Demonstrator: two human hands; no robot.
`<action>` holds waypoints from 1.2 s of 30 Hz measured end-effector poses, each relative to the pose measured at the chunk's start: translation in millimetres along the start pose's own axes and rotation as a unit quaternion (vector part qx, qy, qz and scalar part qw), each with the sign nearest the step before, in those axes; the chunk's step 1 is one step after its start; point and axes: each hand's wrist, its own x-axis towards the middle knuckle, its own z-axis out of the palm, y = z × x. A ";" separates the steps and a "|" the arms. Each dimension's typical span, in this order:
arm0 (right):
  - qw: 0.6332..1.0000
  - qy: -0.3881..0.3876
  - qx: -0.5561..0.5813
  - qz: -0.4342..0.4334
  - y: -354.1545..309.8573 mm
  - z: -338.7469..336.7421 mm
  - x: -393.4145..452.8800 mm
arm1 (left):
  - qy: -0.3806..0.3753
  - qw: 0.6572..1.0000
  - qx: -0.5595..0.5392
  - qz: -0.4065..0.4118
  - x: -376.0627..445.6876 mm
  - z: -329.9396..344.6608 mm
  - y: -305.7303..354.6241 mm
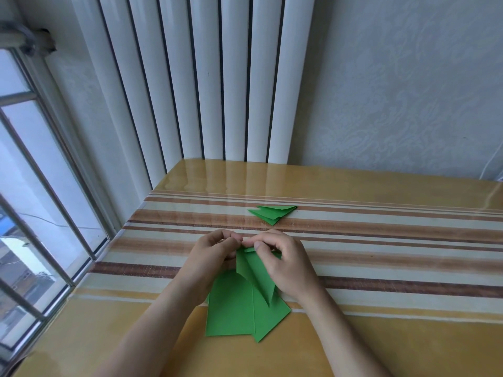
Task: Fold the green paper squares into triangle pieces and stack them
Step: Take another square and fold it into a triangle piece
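Observation:
Both of my hands hold one partly folded green paper piece [254,273] above the table, its pointed ends hanging toward me. My left hand [215,254] pinches its top left edge, and my right hand [285,263] pinches the top right with thumb and fingers curled. Under my hands lie flat green paper squares [234,314], overlapping near the table's front. A small stack of folded green triangle pieces [273,213] rests farther back on the striped cloth, apart from my hands.
The table [381,338] has a glossy yellow top with brown and cream stripes. A white radiator [206,85] stands against the wall behind it. A window with metal bars [35,202] runs along the left edge.

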 end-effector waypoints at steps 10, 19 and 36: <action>0.994 0.001 0.058 0.093 8.6 0.3 4.1 | 0.021 0.996 0.063 0.064 2.5 -1.4 -1.9; 0.998 0.025 0.024 0.060 12.0 -1.4 5.3 | -0.019 0.994 0.068 0.080 -2.3 2.6 0.4; 0.992 0.066 0.078 0.071 11.8 -3.7 4.8 | 0.057 0.985 0.057 0.150 -0.9 -1.2 1.0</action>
